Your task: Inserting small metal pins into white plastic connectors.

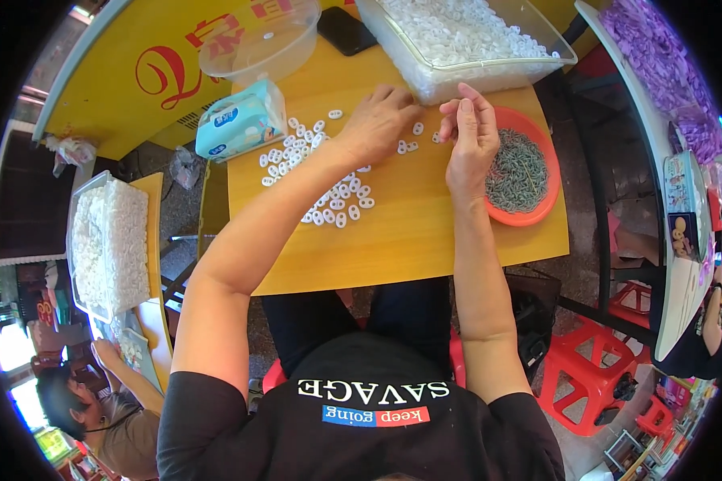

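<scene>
Many small white oval plastic pieces with two holes (354,212) lie scattered on the yellow table (393,248), mostly under and beside my left forearm. My left hand (381,124) is low over the tabletop, its fingers bent and closed, next to a few loose pieces (407,147); its fingertips are hidden. To its right, my right hand (471,144) is raised palm inward with thumb and fingers pinched together. Anything in that pinch is too small to make out. Just right of this hand sits an orange-red basin (550,195) full of small grey metal parts (520,172), perhaps screws.
A clear bin (433,94) heaped with white pieces stands at the back right. At the back left are a clear round tub (249,62), a tissue pack (241,120) and a black phone (346,30). Another person (96,409) sits far left; red stools (590,373) stand right.
</scene>
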Motion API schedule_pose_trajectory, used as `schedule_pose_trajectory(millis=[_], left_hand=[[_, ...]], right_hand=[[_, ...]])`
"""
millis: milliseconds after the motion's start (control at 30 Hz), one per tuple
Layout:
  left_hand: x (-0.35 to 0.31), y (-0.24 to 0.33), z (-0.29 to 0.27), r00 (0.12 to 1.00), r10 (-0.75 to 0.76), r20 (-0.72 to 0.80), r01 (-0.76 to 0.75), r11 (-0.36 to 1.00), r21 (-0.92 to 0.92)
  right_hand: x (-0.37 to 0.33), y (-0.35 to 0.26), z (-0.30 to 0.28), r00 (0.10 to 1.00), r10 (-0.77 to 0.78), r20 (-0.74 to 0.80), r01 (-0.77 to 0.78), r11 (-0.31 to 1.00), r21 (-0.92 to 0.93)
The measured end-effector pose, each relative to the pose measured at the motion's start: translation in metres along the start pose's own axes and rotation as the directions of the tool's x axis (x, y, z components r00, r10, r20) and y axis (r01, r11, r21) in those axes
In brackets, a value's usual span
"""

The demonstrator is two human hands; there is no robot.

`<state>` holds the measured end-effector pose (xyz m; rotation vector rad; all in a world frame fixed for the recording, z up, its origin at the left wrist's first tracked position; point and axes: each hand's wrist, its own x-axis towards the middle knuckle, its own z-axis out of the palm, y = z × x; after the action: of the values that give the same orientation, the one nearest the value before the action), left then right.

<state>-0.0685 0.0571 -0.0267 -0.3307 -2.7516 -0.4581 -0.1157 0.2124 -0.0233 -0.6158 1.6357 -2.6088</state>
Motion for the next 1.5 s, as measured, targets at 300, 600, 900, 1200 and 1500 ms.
schedule_pose_trajectory(millis=[300, 600, 900, 1200, 1500], left_hand=[[-0.005, 0.001, -0.009, 0.997, -0.011, 0.083, 0.018, 0.997, -0.08], [-0.009, -0.051, -0.024, 0.969, -0.218, -0.119, 0.209, 0.974, -0.084], [-0.01, -0.009, -0.013, 0.976, -0.182, 0.117, 0.188, 0.981, -0.042], [-0.017, 0.014, -0.031, 0.995, -0.036, 0.095, 0.058, 0.969, -0.241], [-0.042, 0.058, -0.063, 0.988, -0.028, 0.153, 0.064, 0.97, -0.236]], right_hand=[[0.002, 0.002, -0.002, 1.0, -0.001, 0.009, 0.001, 1.0, 0.004], [0.002, 0.002, -0.001, 1.0, -0.01, 0.005, 0.01, 1.0, 0.0], [-0.001, 0.001, -0.005, 1.0, -0.003, -0.019, 0.003, 0.999, -0.032], [0.001, 0.005, 0.004, 0.997, -0.038, -0.065, 0.035, 0.999, -0.039], [0.005, 0.025, 0.001, 0.984, -0.141, -0.109, 0.138, 0.99, -0.034]])
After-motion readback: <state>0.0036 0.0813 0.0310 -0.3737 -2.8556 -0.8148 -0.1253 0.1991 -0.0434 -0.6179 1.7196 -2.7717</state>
